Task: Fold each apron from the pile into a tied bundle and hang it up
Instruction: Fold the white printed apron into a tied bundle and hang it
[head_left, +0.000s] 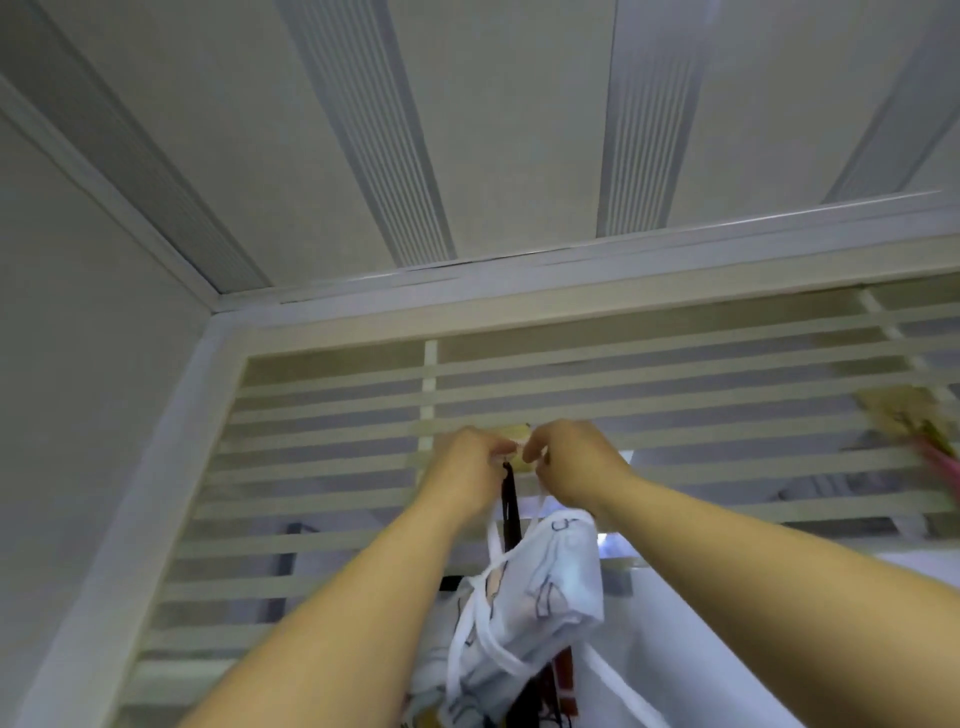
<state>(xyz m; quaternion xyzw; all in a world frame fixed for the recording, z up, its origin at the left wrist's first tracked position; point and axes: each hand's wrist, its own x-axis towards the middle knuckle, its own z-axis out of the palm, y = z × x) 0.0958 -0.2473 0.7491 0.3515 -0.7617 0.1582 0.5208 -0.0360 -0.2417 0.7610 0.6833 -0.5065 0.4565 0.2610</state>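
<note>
Two bare arms are raised toward a slatted partition (675, 395) just under the ceiling, seen from below. A white printed apron bundle (545, 582), already folded and bound round with its own ties, hangs just beneath the hands, so the folding and tying of this apron are judged done and only the hanging is in progress. The bundle's white strap (491, 525) runs up from it to both hands. The left hand (465, 465) and the right hand (571, 462) are held close together, fingers curled, each pinching the strap at a small yellowish hook (514, 434) fixed to a slat. Whether the strap is yet over the hook cannot be told; the fingers hide it. A black strap (510, 501) hangs from the same hook, between the wrists. A second hook (891, 413) holding something pink is seen far right. The pile is not in view, so the number of aprons left cannot be judged.
</note>
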